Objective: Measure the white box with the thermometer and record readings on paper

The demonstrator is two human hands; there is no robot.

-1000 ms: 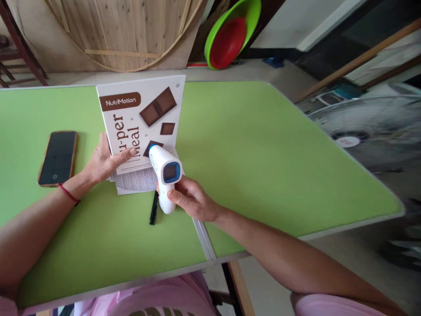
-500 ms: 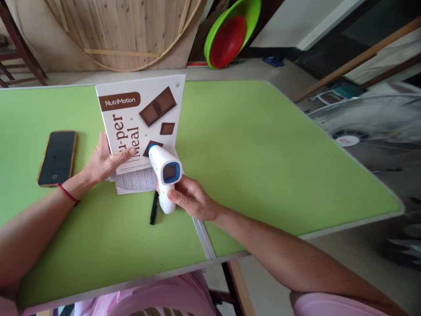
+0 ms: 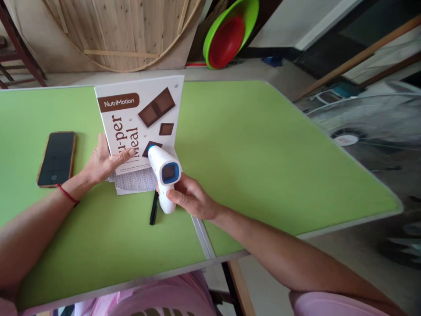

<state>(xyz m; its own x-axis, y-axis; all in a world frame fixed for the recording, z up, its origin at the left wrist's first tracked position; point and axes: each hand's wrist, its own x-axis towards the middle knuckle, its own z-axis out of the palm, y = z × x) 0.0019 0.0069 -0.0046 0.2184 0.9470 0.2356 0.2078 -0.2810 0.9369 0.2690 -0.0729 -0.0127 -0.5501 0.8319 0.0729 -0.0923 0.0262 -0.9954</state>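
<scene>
My left hand [image 3: 103,160] grips a white box [image 3: 153,147] printed "NutriMotion" by its lower left edge, thumb on the front and the other fingers behind it. The box is held upright, its front facing me. In my right hand [image 3: 192,195] is a white infrared thermometer [image 3: 166,173] with a blue-rimmed screen, its nose pointing at the lower right of the box. Whether the nose touches the box I cannot tell. Below the box lie sheets of paper [image 3: 134,183] covered in small writing. A black pen [image 3: 153,210] rests beside the thermometer's handle.
A smartphone [image 3: 57,158] in a brown case lies left of my left hand on the green table [image 3: 263,158]. A metal seam crosses the tabletop near my right wrist. At the right stands a fan [image 3: 348,138]; green and red basins [image 3: 226,41] lean behind the table.
Both hands keep their holds on the box and the thermometer. The whole view shifts very slightly; nothing else visibly differs.
</scene>
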